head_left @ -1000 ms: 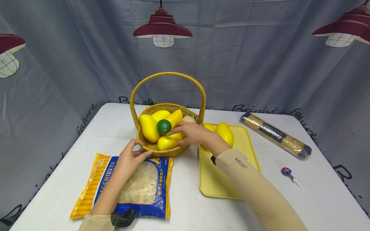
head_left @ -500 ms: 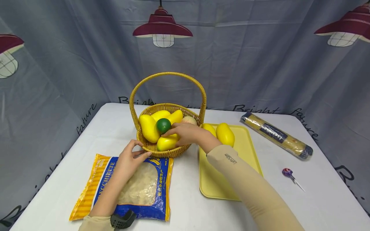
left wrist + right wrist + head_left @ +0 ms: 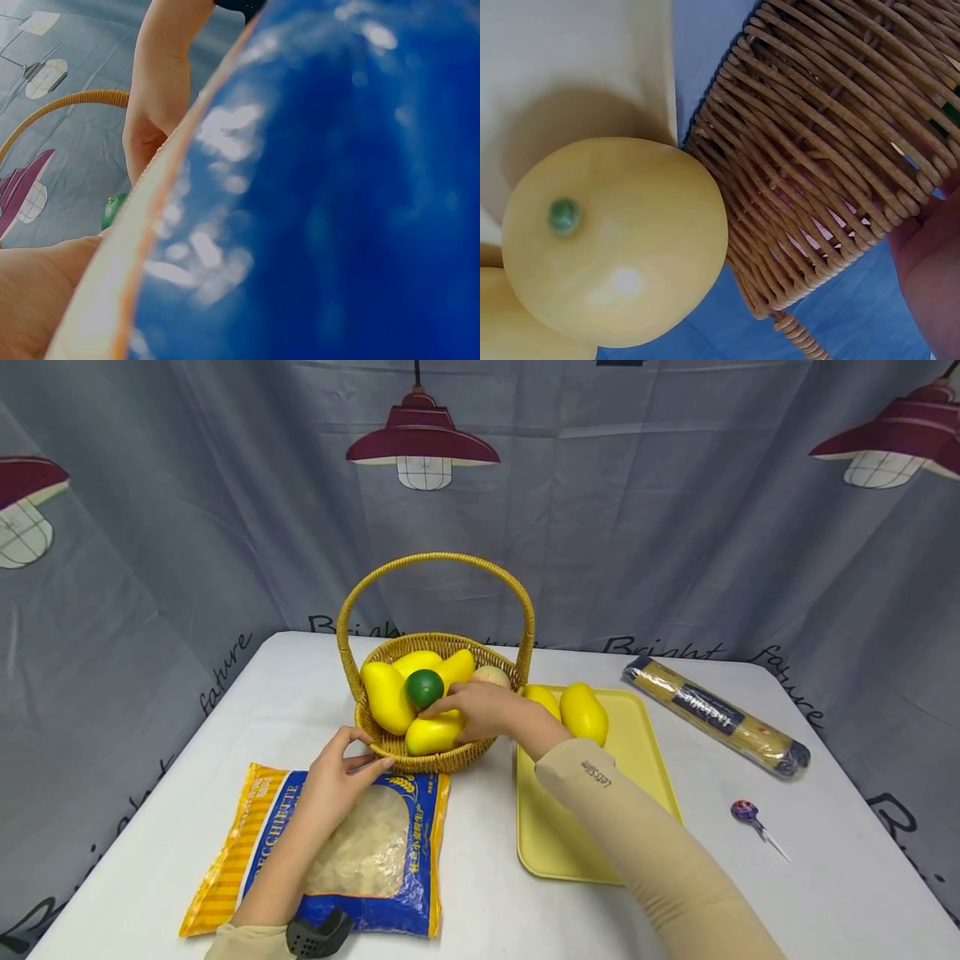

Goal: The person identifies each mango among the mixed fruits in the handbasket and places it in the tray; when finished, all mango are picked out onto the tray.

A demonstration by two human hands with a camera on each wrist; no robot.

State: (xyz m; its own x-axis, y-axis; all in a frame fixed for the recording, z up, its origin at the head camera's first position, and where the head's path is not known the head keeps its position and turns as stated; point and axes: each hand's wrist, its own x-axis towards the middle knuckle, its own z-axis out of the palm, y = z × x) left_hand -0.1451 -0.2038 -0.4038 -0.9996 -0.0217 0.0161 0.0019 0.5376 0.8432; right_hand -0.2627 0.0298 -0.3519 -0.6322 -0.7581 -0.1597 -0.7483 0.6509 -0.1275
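Note:
A yellow wicker basket (image 3: 427, 763) with a tall handle stands mid-table, holding several yellow mangoes, a dark green round fruit (image 3: 424, 688) and a pale round fruit (image 3: 491, 675). My left hand (image 3: 327, 785) pinches the basket's near left rim between thumb and fingers. Inside the basket, my right hand (image 3: 486, 710) grips the front mango (image 3: 429, 737), fingers bent over its top and right end. From the right wrist view, that hand (image 3: 934, 277) shows beside the basket's woven side (image 3: 810, 150), its fingertips hidden.
Right of the basket, a yellow tray (image 3: 562, 835) carries mangoes (image 3: 584, 714). A blue and orange pasta bag (image 3: 363, 852) lies beneath the left forearm. At the right are a spaghetti pack (image 3: 712, 714) and a lollipop (image 3: 746, 812). A grey curtain (image 3: 622, 527) hangs behind.
My right hand has shifted slightly left and lower onto the front mango, then stayed there. My left hand keeps its place at the basket rim.

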